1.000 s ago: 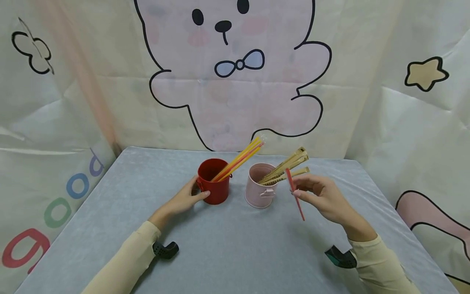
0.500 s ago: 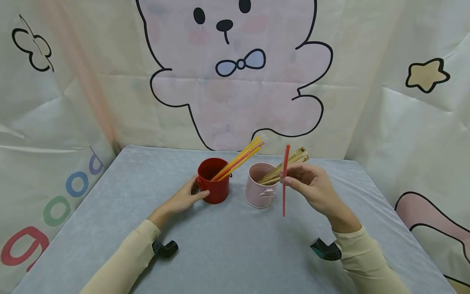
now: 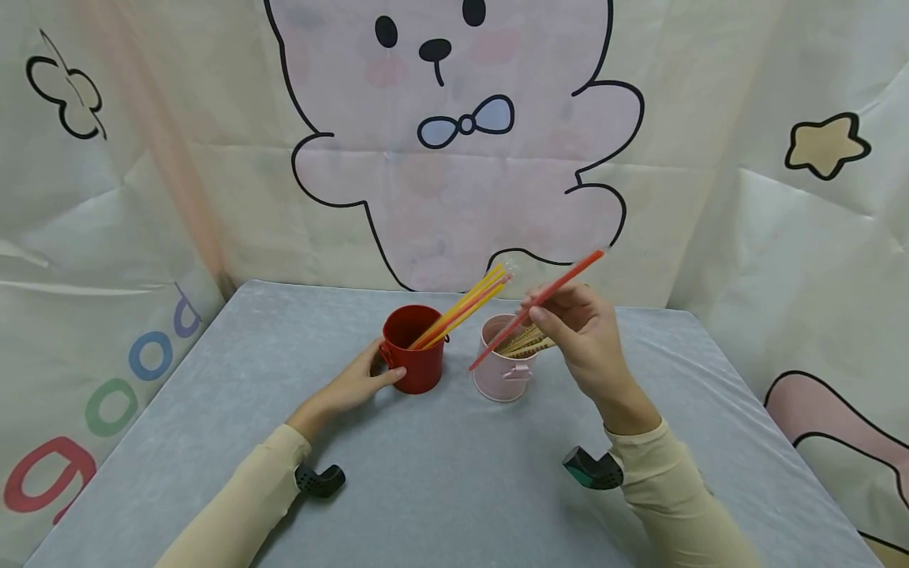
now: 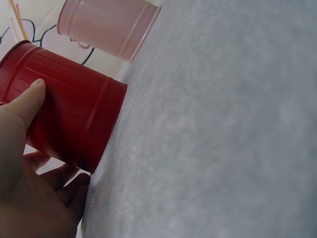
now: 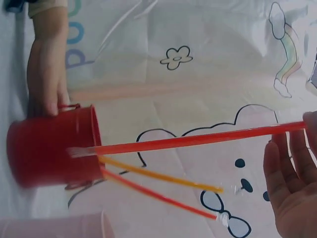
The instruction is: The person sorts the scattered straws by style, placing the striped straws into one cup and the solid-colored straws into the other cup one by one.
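Observation:
My left hand (image 3: 355,386) holds a small red metal bucket (image 3: 417,369) on the table, thumb on its near side and fingers round the left. Yellow and red straws (image 3: 465,308) in clear wrapping lean out of it to the right. My right hand (image 3: 585,343) pinches one red straw (image 3: 564,280) between thumb and fingers. That straw slants down to the left, above and in front of a pink bucket (image 3: 493,383). Paper-wrapped sticks (image 3: 524,342) stand in the pink bucket, their upper ends hidden behind my right hand. In the right wrist view, the straw's wrapped lower end overlaps the red bucket.
A pale blue-grey cloth (image 3: 440,473) covers the table. The pink bucket stands just right of the red one. Behind the table hangs a printed curtain (image 3: 469,197) with a cartoon animal. Each wrist carries a dark camera.
My right hand has moved left and up with the red straw, over the pink bucket. The straw has turned from upright to slanting down-left. The left hand and red bucket have stayed put.

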`<state>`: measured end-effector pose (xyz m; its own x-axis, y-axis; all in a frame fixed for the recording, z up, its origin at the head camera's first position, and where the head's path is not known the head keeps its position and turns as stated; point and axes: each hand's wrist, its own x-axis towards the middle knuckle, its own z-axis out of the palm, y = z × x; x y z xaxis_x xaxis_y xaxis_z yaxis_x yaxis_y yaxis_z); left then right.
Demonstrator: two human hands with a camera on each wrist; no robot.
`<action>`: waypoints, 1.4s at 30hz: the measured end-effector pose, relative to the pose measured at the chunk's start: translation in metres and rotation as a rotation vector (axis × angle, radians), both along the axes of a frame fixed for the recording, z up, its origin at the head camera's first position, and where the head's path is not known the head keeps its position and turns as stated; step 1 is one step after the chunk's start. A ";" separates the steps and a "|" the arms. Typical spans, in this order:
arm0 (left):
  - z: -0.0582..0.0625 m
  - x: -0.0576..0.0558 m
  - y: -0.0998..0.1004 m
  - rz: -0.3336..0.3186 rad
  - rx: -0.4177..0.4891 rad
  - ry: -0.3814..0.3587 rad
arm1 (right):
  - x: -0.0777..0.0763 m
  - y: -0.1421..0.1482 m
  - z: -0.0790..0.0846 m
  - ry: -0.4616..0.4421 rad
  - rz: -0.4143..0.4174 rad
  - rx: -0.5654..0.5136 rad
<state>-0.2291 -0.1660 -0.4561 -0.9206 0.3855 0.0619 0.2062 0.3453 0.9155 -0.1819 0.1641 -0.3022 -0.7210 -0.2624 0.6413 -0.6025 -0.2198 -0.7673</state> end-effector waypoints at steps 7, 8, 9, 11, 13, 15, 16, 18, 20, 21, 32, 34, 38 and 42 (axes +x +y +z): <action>0.000 0.000 0.002 -0.001 -0.004 0.011 | -0.007 -0.015 0.008 0.056 -0.012 -0.134; 0.000 0.000 0.002 -0.003 -0.002 0.011 | -0.009 -0.016 0.009 0.061 -0.018 -0.145; 0.000 0.000 0.002 -0.003 -0.001 0.010 | -0.010 -0.017 0.009 0.065 -0.022 -0.158; -0.001 -0.001 0.002 0.001 0.002 0.001 | -0.014 -0.021 0.009 0.072 -0.039 -0.176; -0.001 -0.001 0.001 -0.001 0.005 -0.001 | -0.018 -0.025 0.007 0.072 -0.053 -0.193; 0.000 0.000 0.000 0.004 0.003 -0.006 | -0.021 -0.031 0.005 0.064 -0.074 -0.201; 0.000 0.000 -0.001 0.004 0.000 -0.007 | -0.022 -0.034 0.003 0.057 -0.084 -0.198; 0.000 0.001 -0.002 0.008 0.001 -0.012 | -0.024 -0.040 -0.001 0.039 -0.098 -0.182; 0.000 0.001 -0.003 0.010 -0.006 -0.012 | -0.026 -0.046 -0.006 0.017 -0.109 -0.153; 0.000 0.001 -0.003 0.011 -0.005 -0.014 | -0.027 -0.049 -0.009 0.003 -0.111 -0.136; -0.003 0.000 -0.003 -0.001 0.001 0.005 | -0.037 -0.066 -0.038 -0.125 -0.095 0.036; -0.003 0.000 -0.003 -0.003 -0.001 0.017 | -0.038 -0.068 -0.042 -0.148 -0.087 0.074; -0.002 -0.001 -0.002 -0.013 -0.006 0.031 | -0.040 -0.070 -0.049 -0.181 -0.104 0.198; -0.001 -0.001 -0.001 -0.016 -0.007 0.028 | -0.039 -0.071 -0.053 -0.167 -0.189 0.379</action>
<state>-0.2297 -0.1668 -0.4575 -0.9124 0.4006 0.0846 0.2371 0.3485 0.9068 -0.2204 0.0930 -0.3551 -0.8644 -0.3101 0.3959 -0.4659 0.1975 -0.8625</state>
